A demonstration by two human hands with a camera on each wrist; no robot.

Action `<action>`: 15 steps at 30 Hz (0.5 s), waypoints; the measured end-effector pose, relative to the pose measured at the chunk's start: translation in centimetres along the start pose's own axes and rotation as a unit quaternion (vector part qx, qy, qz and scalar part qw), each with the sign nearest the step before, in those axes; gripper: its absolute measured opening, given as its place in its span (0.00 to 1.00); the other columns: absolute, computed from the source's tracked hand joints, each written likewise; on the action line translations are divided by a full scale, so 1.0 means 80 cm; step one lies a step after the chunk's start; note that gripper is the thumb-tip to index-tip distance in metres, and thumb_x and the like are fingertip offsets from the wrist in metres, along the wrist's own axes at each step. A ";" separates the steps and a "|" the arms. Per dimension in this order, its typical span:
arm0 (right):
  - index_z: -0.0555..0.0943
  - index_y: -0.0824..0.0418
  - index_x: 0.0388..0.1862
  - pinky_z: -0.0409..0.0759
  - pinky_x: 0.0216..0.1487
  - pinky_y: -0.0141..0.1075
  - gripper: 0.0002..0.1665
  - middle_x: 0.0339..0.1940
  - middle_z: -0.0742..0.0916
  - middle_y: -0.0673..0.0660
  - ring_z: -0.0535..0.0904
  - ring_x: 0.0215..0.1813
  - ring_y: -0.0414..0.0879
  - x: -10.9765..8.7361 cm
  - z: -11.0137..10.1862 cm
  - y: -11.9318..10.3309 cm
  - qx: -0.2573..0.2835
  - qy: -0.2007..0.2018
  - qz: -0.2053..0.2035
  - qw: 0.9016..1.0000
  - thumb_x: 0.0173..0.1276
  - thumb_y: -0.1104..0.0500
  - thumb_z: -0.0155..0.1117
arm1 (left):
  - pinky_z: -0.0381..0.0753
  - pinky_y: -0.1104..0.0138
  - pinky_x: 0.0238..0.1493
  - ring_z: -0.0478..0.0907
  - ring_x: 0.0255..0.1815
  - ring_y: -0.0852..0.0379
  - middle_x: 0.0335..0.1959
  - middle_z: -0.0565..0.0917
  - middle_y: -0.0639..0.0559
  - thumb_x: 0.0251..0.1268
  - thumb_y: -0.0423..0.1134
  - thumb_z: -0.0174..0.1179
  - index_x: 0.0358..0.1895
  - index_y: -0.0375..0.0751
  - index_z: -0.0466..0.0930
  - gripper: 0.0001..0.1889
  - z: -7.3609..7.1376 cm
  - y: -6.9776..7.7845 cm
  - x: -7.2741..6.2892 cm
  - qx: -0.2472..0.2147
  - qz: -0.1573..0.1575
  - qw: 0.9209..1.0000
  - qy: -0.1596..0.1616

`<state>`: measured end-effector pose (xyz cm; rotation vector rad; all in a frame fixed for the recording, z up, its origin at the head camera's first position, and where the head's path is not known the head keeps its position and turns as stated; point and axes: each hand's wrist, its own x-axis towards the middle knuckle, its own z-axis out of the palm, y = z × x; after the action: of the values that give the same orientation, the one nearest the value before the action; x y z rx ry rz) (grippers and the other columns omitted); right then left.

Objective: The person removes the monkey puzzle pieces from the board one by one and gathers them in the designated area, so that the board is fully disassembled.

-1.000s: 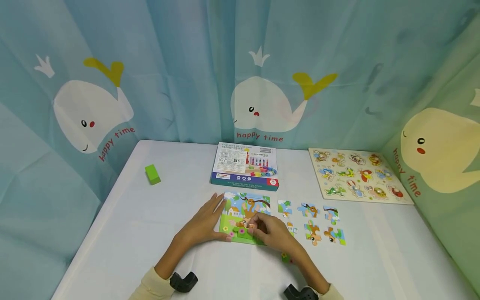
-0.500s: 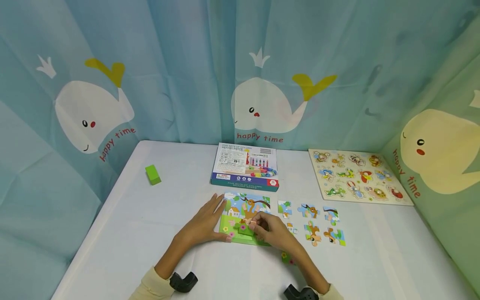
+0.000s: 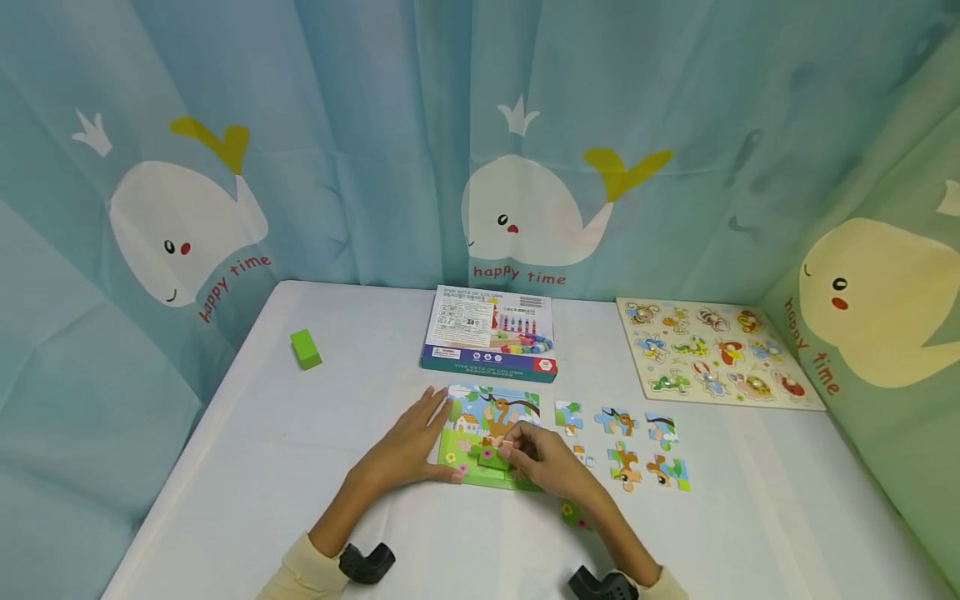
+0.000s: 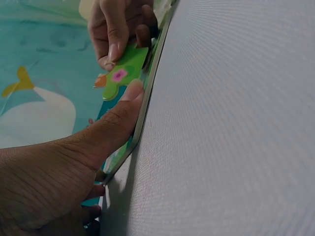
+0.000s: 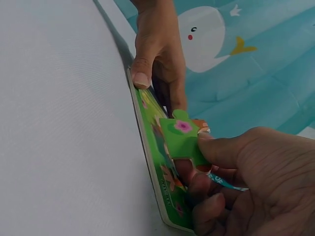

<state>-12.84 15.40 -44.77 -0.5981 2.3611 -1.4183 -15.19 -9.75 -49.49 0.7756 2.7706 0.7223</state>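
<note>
A jigsaw piece, green with a pink flower and a bit of orange, is pinched between the thumb and fingers of my right hand. The right wrist view shows this piece tilted up over the puzzle board, whose picture has a house, a tree branch and a brown animal. My left hand rests at the board's left side, fingers spread along that edge and thumb laid on the near edge. In the left wrist view that thumb points towards the piece.
Several loose jigsaw pieces lie right of the board, and another green piece is partly under my right forearm. Behind stands a flat toy box. A bug peg puzzle lies back right, a green block back left.
The right hand has shifted slightly, and the pinched piece has tilted and moved a little to the right over the board. My left hand stays in place.
</note>
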 end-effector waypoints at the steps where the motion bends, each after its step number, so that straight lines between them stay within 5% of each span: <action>1: 0.76 0.72 0.41 0.77 0.26 0.31 0.07 0.30 0.81 0.69 0.80 0.27 0.56 0.000 0.000 0.000 0.000 0.000 -0.002 1.000 0.74 0.66 0.55 | 0.52 0.47 0.77 0.39 0.81 0.40 0.80 0.47 0.41 0.47 0.67 0.68 0.77 0.33 0.50 0.60 0.000 0.000 0.000 0.001 0.000 1.000 0.000; 6: 0.75 0.72 0.42 0.79 0.26 0.35 0.08 0.29 0.81 0.69 0.80 0.27 0.57 0.003 0.000 0.010 0.007 0.003 -0.010 1.000 0.74 0.66 0.55 | 0.52 0.47 0.77 0.39 0.81 0.40 0.80 0.47 0.41 0.47 0.67 0.69 0.77 0.33 0.50 0.60 -0.001 -0.001 0.000 -0.001 -0.003 1.000 0.001; 15: 0.76 0.67 0.42 0.78 0.24 0.34 0.12 0.28 0.82 0.60 0.76 0.23 0.40 0.011 0.000 0.049 0.027 0.026 -0.002 0.999 0.73 0.56 0.59 | 0.51 0.47 0.77 0.40 0.81 0.40 0.80 0.47 0.41 0.48 0.66 0.69 0.76 0.33 0.50 0.60 -0.002 0.002 -0.001 -0.006 -0.004 1.000 -0.002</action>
<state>-14.32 16.65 -48.28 -0.5569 2.3556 -1.5108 -15.11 -9.71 -49.29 0.7633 2.7627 0.7339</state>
